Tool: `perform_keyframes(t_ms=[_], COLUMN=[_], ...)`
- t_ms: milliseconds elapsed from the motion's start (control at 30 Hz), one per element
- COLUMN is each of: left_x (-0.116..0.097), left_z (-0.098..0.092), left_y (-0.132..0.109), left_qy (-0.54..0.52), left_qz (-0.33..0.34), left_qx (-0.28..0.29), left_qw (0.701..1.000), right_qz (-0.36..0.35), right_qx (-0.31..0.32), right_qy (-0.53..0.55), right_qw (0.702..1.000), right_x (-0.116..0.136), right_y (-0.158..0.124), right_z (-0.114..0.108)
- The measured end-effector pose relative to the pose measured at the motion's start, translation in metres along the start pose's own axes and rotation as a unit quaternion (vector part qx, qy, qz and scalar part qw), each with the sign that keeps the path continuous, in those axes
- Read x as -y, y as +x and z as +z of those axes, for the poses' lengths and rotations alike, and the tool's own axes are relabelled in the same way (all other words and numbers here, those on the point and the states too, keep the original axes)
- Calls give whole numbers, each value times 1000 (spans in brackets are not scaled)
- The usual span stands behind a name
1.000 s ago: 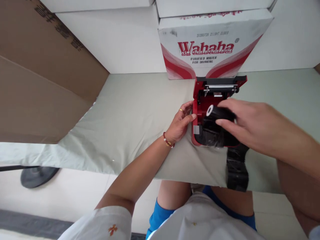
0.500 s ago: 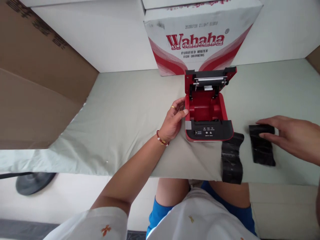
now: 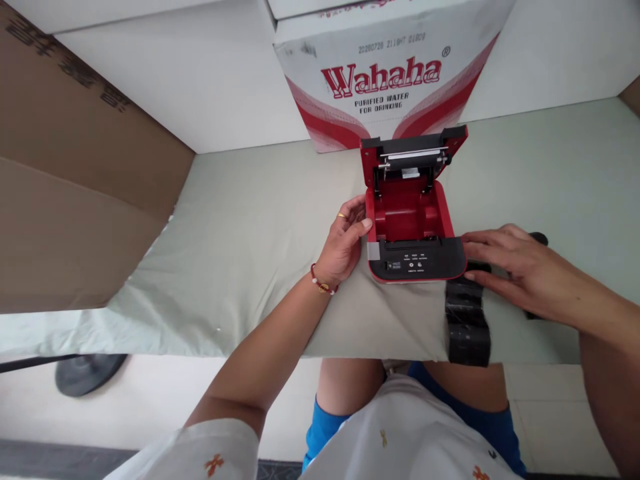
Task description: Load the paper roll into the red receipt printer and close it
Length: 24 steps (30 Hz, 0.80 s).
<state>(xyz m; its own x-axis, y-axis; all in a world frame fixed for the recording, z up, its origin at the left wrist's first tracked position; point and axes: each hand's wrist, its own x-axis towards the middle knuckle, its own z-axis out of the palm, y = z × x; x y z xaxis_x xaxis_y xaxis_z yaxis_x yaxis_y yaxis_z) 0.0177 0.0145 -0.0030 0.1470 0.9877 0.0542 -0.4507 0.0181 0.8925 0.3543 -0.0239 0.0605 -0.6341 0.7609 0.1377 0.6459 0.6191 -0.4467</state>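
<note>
A small red and black printer [image 3: 415, 260] stands on the cloth with its lid [image 3: 413, 157] raised. Its red inner bay [image 3: 405, 220] holds nothing. My left hand [image 3: 346, 243] grips the printer's left side, thumb over the rim and fingers behind. At the right front corner, my right hand [image 3: 510, 263] has its fingertips and thumb against the printer's edge. A wavy black strip [image 3: 467, 333] lies by that corner and reaches past the table's front edge. Under my right hand a second black piece [image 3: 539, 238] is mostly hidden.
A Wahaha water carton [image 3: 385, 80] stands close behind the printer. To the left is a large brown cardboard box [image 3: 85, 200]. A pale green cloth [image 3: 260, 220] covers the table, and its front edge runs just before my lap.
My right hand has let go of the far right black piece and moved left to the printer's right edge. My left hand stays on the printer.
</note>
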Motion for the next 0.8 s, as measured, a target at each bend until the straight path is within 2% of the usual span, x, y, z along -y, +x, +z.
perform_keyframes(t_ms=[67, 267, 533, 600, 733, 800], left_x=[0, -4, -3, -2, -1, -2], left_z=[0, 1, -1, -2, -2, -1], left_y=[0, 0, 0, 1, 1, 1], left_qy=[0, -3, 8, 9, -3, -7], left_qz=[-2, -3, -8, -5, -4, -5], left_qx=[0, -1, -4, -1, 2, 0], left_qw=[1000, 1000, 1000, 1000, 1000, 1000], right_qz=[-24, -24, -21, -6, 75, 95], right_qx=[15, 40, 32, 25, -14, -14], right_qy=[7, 30, 45, 36, -69, -98], right_qw=[1000, 998, 998, 999, 995, 991], right_x=[-3, -11, -4, -3, -5, -8], right_y=[-1, -13, -12, -16, -30, -35], right_z=[4, 13, 7, 3, -2, -1])
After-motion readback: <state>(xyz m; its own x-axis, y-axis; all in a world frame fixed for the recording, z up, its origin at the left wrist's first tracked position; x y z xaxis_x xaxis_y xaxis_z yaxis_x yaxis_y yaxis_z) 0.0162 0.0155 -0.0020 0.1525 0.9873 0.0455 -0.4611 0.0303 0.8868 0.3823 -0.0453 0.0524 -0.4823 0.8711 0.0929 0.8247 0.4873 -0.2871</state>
